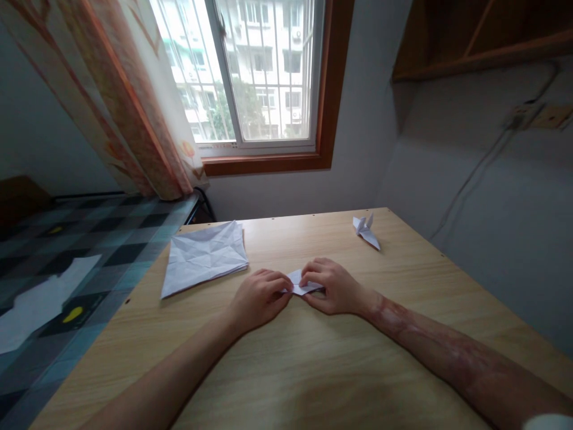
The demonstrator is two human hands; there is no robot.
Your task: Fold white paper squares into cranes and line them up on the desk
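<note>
A small folded piece of white paper [299, 282] lies on the wooden table [313, 358], pinched between both hands. My left hand [258, 297] grips its left end with curled fingers. My right hand [333, 285] presses and holds its right end, fingers bent over it. Most of the paper is hidden under the fingers.
A stack of creased white paper sheets [203, 255] lies at the table's left. A finished white paper crane [366, 230] sits at the far right. A bed with a checked cover [67, 263] runs along the left edge. A window and curtain are behind.
</note>
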